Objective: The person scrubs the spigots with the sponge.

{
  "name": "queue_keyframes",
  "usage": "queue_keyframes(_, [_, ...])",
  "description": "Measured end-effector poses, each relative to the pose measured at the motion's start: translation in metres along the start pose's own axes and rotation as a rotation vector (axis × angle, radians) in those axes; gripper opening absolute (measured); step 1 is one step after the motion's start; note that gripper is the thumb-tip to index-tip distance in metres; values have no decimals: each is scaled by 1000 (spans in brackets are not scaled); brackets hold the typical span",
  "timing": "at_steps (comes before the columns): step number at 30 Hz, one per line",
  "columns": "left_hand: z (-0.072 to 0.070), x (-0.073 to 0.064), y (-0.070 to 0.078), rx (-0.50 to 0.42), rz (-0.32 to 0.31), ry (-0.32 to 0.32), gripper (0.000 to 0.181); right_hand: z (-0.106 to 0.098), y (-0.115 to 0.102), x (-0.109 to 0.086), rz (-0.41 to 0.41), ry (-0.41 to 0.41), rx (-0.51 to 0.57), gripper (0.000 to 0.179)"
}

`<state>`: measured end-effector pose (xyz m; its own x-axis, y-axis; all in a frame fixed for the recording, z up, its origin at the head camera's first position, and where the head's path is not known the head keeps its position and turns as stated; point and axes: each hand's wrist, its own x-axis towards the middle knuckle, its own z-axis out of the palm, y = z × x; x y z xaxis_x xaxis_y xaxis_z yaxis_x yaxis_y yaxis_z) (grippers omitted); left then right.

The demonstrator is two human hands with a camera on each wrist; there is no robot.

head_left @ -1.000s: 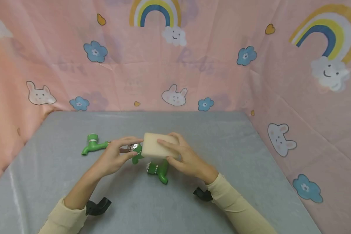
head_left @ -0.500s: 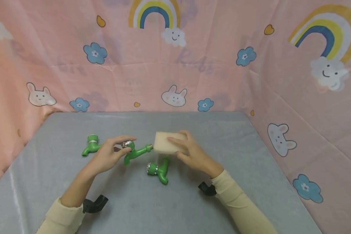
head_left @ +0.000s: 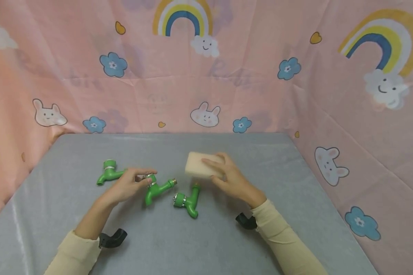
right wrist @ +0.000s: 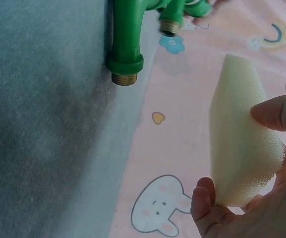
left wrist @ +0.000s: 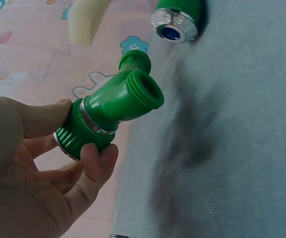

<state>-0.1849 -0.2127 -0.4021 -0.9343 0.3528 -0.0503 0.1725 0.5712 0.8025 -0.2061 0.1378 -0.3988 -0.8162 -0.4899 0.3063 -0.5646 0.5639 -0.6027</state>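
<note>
My left hand [head_left: 127, 186] pinches a green faucet [head_left: 155, 191] by its ribbed knob, thumb on one side and fingers on the other. In the left wrist view that faucet [left wrist: 113, 99] hangs above the table with its threaded spout mouth facing the camera. My right hand [head_left: 234, 181] grips a cream sponge [head_left: 201, 165] between thumb and fingers, off the table and apart from the faucet. The right wrist view has the sponge [right wrist: 242, 134] on edge, lightly squeezed. A second green faucet [head_left: 191, 201] lies on the table between the hands, its brass-threaded end [right wrist: 124, 78] pointing away.
Another green faucet [head_left: 109, 173] lies at the left, beyond my left hand, partly covered by it. Grey cloth [head_left: 206, 244] covers the table. A pink printed curtain [head_left: 254, 91] rises along the back and sides. Black mounts [head_left: 113, 238] stick out at both wrists.
The sponge moved right and slightly away from the held faucet, which it had partly covered. My left hand has drawn left, then lowered the faucet a little, tilting it.
</note>
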Motion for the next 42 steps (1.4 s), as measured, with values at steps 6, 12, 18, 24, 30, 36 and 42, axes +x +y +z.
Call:
queue_keyframes(6, [6,2,-9,-8,-60,-42,35,2,-2,-1,4,-9,-5,57])
queue_keyframes(12, [7,2,-15,86,-43,-49,36,2,-1,-2,2,-12,-5,57])
queue_keyframes(18, [4,2,-16,126,-41,-46,40,3,1,-2,-2,-16,-6,58])
queue_keyframes(24, [-11,-4,-12,148,-67,79,44,3,2,-3,3,-23,-3,58])
queue_keyframes(30, [-37,-13,-10,193,-114,308,47,4,3,-3,13,-37,5,58])
queue_keyframes(36, [-55,-19,-25,245,-252,356,63,6,4,-2,28,-48,14,58])
queue_keyframes(42, [-65,-23,-46,312,-361,239,76,7,3,-2,20,-52,1,56])
